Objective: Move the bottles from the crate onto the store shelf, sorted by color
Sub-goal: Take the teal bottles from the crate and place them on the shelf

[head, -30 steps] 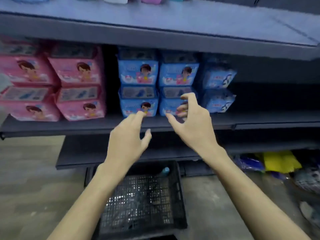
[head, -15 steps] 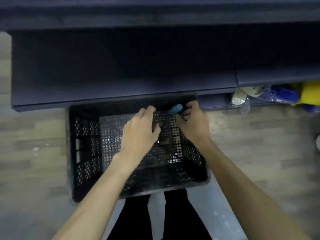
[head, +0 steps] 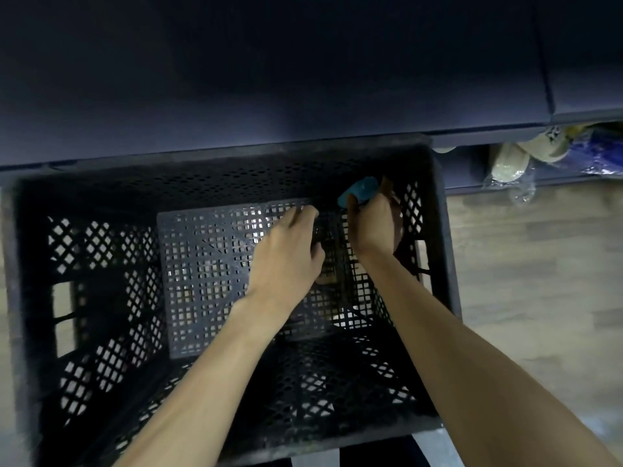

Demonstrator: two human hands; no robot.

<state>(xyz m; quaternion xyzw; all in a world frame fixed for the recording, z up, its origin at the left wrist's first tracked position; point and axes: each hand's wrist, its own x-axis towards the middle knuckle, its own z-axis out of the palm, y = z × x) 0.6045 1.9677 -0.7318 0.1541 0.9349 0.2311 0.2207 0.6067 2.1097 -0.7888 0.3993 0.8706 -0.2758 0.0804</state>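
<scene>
My right hand [head: 372, 227] is down inside the black crate [head: 101, 298], at its far right corner, with the fingers curled round a bottle [head: 359, 190]. Only the bottle's teal top shows, poking out above my knuckles and leaning toward the crate's back wall; the rest of it is hidden behind my hand, so I cannot tell its shape or its full color. Something brownish shows just past my right fingers against the crate's side wall, too dim to name.

My left hand [head: 286, 261] is also in the crate, just beside the right one, back toward me. Its fingers are loosely bent and reach toward the gap between the two hands. I see nothing in it, though the fingertips are lost in shadow and I cannot tell whether they touch the bottle or the mesh floor.

The crate stands on the wooden floor [head: 539, 281] with its far edge tucked under the dark store shelf [head: 269, 79]. To the right, under the shelf, lie some plastic-wrapped goods [head: 515, 163], blurred and partly cut off by the frame edge.
</scene>
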